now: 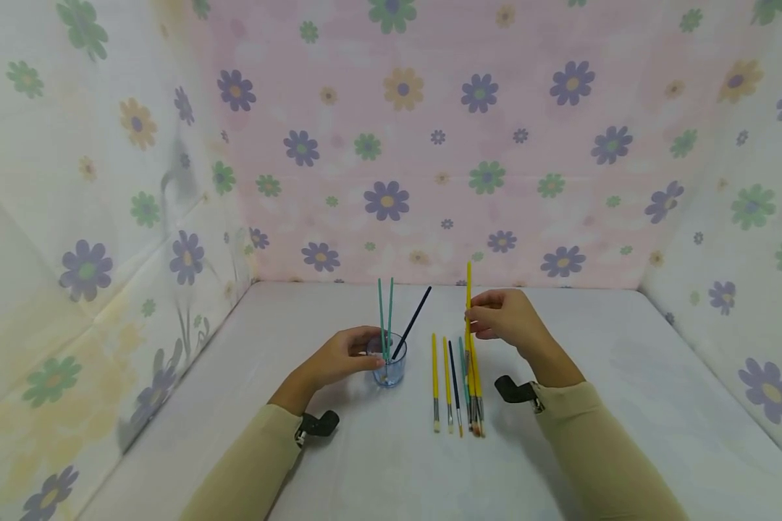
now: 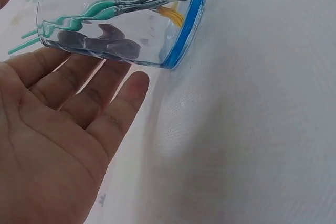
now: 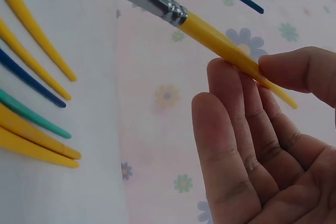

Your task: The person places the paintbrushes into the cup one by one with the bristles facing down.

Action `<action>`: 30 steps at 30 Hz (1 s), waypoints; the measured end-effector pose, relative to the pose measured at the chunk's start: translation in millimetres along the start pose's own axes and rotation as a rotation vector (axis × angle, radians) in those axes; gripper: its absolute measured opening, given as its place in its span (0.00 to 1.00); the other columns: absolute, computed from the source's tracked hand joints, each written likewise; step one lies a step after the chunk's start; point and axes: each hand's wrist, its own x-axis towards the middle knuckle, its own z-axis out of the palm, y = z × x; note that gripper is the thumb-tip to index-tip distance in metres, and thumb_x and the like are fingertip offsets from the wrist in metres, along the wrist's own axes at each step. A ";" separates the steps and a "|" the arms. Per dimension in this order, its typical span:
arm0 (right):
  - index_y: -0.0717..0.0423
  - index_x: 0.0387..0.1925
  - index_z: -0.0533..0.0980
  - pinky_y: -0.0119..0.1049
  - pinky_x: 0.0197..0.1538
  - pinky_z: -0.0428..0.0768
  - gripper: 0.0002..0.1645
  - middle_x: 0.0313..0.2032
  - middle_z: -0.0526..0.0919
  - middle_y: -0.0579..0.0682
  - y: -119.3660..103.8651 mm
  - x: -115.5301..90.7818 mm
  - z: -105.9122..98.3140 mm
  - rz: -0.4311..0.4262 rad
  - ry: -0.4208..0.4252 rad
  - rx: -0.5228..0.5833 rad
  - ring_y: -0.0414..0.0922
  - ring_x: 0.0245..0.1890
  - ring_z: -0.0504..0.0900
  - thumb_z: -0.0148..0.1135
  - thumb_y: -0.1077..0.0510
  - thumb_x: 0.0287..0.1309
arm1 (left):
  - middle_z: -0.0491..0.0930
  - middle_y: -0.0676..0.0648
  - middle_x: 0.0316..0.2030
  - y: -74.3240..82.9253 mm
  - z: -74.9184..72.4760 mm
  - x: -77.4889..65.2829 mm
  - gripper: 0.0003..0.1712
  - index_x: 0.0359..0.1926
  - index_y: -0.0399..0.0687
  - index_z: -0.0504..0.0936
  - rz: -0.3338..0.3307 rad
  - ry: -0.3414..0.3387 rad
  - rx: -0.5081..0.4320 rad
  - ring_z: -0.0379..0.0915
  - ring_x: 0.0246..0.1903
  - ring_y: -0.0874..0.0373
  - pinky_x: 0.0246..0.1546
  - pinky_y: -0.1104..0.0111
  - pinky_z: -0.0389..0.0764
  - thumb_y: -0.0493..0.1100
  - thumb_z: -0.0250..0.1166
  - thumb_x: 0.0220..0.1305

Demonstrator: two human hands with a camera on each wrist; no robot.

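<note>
My left hand [image 1: 332,356] holds a clear glass [image 1: 391,376] with a blue base, thumb at the near side and fingers round the back. Two green paintbrushes [image 1: 391,307] and a dark blue paintbrush [image 1: 414,321] stand in it, bristles down, as the left wrist view [image 2: 107,10] shows through the wall. Between thumb and fingertips, my right hand [image 1: 510,320] pinches a yellow paintbrush [image 3: 210,40] by its handle. That brush is upright, handle end up and metal ferrule down, over the right end of a row of brushes.
Right of the glass, several yellow, blue and green paintbrushes [image 1: 435,369] lie side by side on the white tabletop [image 1: 365,463], bristles toward me. Those at the right end lie close together. Flowered cloth walls [image 1: 430,145] stand at the back and both sides.
</note>
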 end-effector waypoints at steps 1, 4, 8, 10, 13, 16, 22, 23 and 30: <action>0.61 0.55 0.78 0.42 0.47 0.89 0.23 0.50 0.87 0.59 -0.4 -0.1 0.3 -0.003 0.002 0.004 0.50 0.41 0.90 0.69 0.51 0.67 | 0.78 0.44 0.65 0.0 -0.1 0.0 0.40 0.73 0.43 0.70 0.000 -0.002 0.002 0.75 0.67 0.49 0.71 0.52 0.71 0.50 0.74 0.65; 0.61 0.55 0.78 0.41 0.46 0.89 0.22 0.50 0.87 0.60 -0.5 -0.4 0.9 -0.025 0.014 0.022 0.50 0.42 0.90 0.69 0.51 0.67 | 0.79 0.45 0.64 -1.0 -0.3 0.4 0.39 0.72 0.44 0.70 0.008 -0.002 0.009 0.75 0.66 0.49 0.71 0.51 0.71 0.49 0.74 0.65; 0.62 0.55 0.78 0.41 0.46 0.89 0.22 0.51 0.87 0.61 -0.6 -1.9 1.1 -0.095 0.017 0.042 0.48 0.42 0.90 0.68 0.52 0.68 | 0.79 0.44 0.61 -2.3 -0.5 0.6 0.37 0.69 0.44 0.72 0.019 0.009 0.022 0.75 0.64 0.49 0.70 0.51 0.73 0.49 0.74 0.65; 0.62 0.55 0.78 0.41 0.46 0.89 0.21 0.50 0.88 0.60 -0.5 -2.7 1.3 -0.128 0.018 0.067 0.48 0.42 0.90 0.68 0.53 0.68 | 0.80 0.45 0.60 -2.6 -0.4 0.9 0.36 0.68 0.45 0.72 0.014 0.012 0.022 0.76 0.62 0.50 0.68 0.52 0.75 0.50 0.75 0.64; 0.63 0.53 0.78 0.43 0.47 0.89 0.20 0.48 0.88 0.60 0.1 -3.8 2.6 -0.184 0.015 0.104 0.50 0.42 0.90 0.69 0.54 0.67 | 0.80 0.44 0.58 -2.4 0.4 1.3 0.35 0.67 0.45 0.73 0.016 0.008 0.013 0.77 0.60 0.50 0.67 0.53 0.76 0.49 0.75 0.64; 0.62 0.51 0.79 0.45 0.47 0.89 0.19 0.47 0.88 0.59 -0.9 -5.5 6.3 -0.235 0.019 0.133 0.51 0.42 0.90 0.70 0.54 0.66 | 0.80 0.44 0.57 -1.7 1.4 1.6 0.37 0.68 0.43 0.72 0.015 0.011 0.008 0.77 0.59 0.50 0.66 0.53 0.76 0.49 0.75 0.63; 0.63 0.49 0.79 0.44 0.45 0.89 0.18 0.45 0.88 0.60 -5.6 -11.1 18.6 -0.325 0.022 0.164 0.55 0.42 0.91 0.72 0.55 0.65 | 0.81 0.45 0.56 -3.5 2.8 2.0 0.39 0.70 0.40 0.70 0.018 0.010 0.007 0.78 0.58 0.51 0.63 0.54 0.78 0.50 0.75 0.64; 0.63 0.48 0.80 0.43 0.45 0.89 0.18 0.45 0.88 0.60 -6.7 -12.3 20.8 -0.333 0.024 0.167 0.55 0.42 0.91 0.72 0.55 0.65 | 0.81 0.45 0.56 -4.1 3.0 2.2 0.39 0.70 0.40 0.70 0.020 0.008 0.010 0.78 0.58 0.51 0.63 0.55 0.78 0.50 0.75 0.64; 0.64 0.48 0.80 0.46 0.46 0.89 0.18 0.44 0.88 0.60 -9.4 -13.3 34.2 -0.395 0.020 0.193 0.50 0.41 0.91 0.72 0.56 0.64 | 0.81 0.45 0.56 -2.2 2.5 3.0 0.39 0.69 0.40 0.72 0.016 0.009 0.032 0.78 0.57 0.52 0.62 0.55 0.79 0.52 0.75 0.63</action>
